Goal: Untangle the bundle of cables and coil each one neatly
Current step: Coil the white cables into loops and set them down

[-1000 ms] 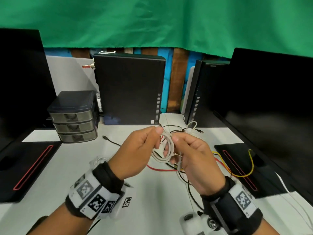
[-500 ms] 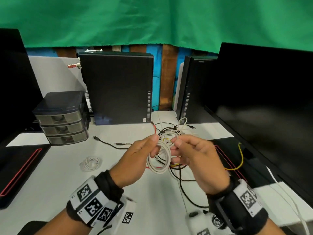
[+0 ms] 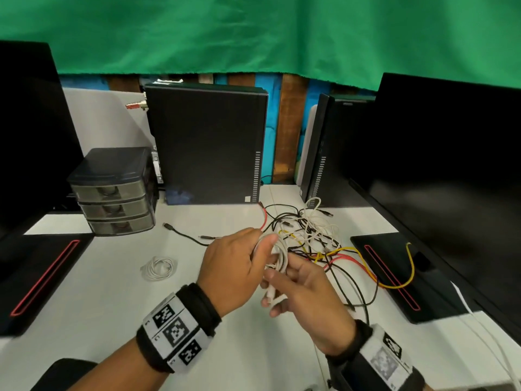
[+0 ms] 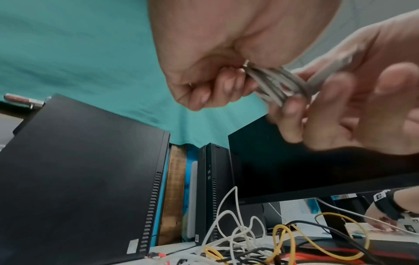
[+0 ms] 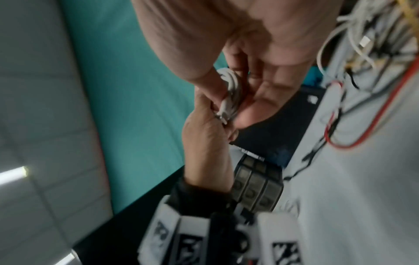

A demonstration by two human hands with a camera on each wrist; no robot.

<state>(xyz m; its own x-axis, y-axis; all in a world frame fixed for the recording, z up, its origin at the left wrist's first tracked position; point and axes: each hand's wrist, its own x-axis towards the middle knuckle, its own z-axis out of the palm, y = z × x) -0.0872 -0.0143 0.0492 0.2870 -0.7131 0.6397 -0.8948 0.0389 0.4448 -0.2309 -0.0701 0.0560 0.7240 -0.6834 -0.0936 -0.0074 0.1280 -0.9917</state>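
- Compared with half a second back, our hands have dropped lower and a bit toward us, and the white coil that hung open between them is now squeezed flatter between the two hands.
- Our left hand pinches the top of that coil, thumb over the strands and fingers curled under them; the left wrist view shows the loops bunched together in that grip.
- Our right hand has slid to the lower end of the coil: thumb and forefinger pinch the strands, the other fingers loosely curled, with what looks like a white plug end poking out by the palm.
- The coil is held up in the air, above the table and just in front of the tangle.
- Count time: one finished white coil lies on the table to the left, same spot as before.
- The cable bundle behind our hands mixes black, white, yellow and red strands; we can't count the separate cables in there.
- One yellow cable loops out over the black pad on the right.
- One drawer unit with three drawers, two upright black computer cases.
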